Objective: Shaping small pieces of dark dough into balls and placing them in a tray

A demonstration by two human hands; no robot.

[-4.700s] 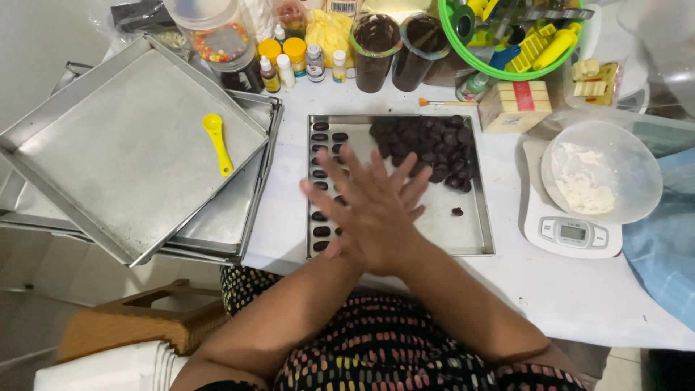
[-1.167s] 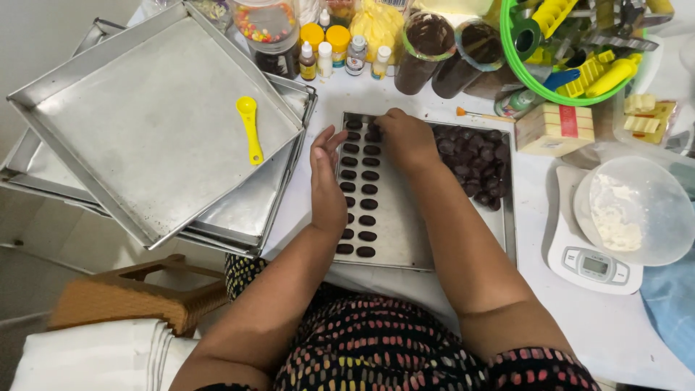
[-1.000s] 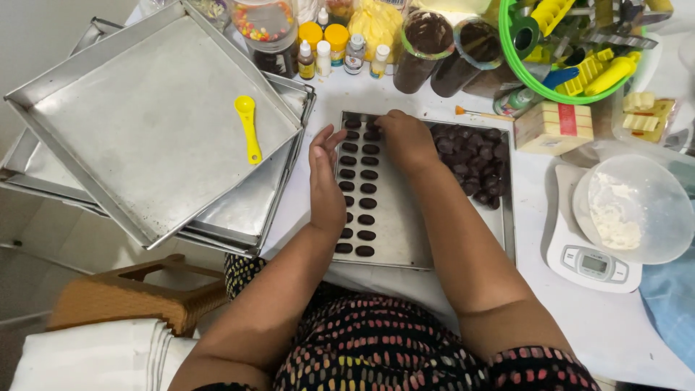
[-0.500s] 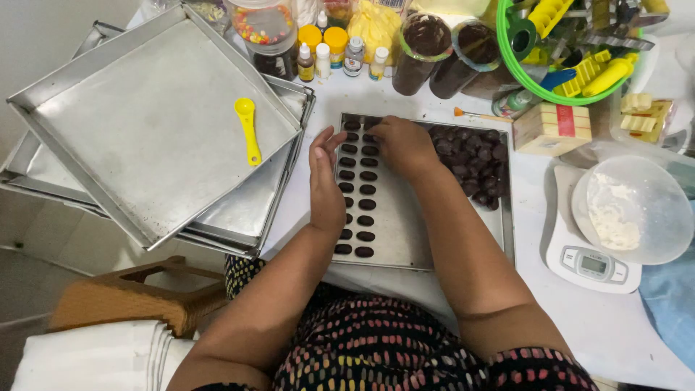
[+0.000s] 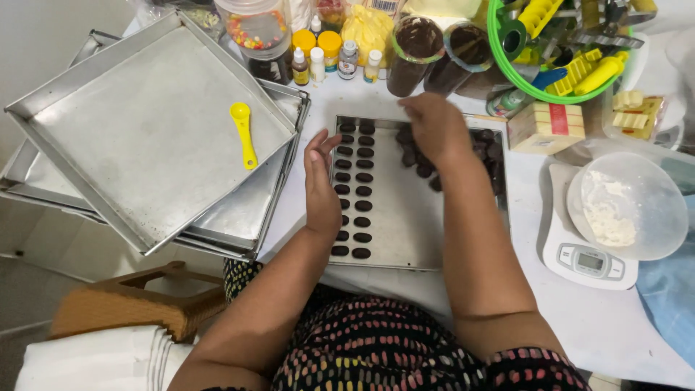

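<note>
left hand (image 5: 321,190) flat, fingers open, edging 2 neat rows of dark pieces (image 5: 354,190) on the baking tray (image 5: 405,232) to keep them straight; right hand (image 5: 436,129) over the loose pile (image 5: 483,156), its grip hidden.

White worktop (image 5: 615,326), seen from above. Directly on it: stack of empty metal baking trays (image 5: 145,137) at left, overhanging the edge; flat baking tray (image 5: 413,224) at centre; white digital kitchen scale (image 5: 586,261) at right; small yellow-and-red box (image 5: 546,127) behind the scale; row of small bottles (image 5: 340,61) and two dark-filled cups (image 5: 434,61) along the back; green basket (image 5: 557,51) at back right.
</note>
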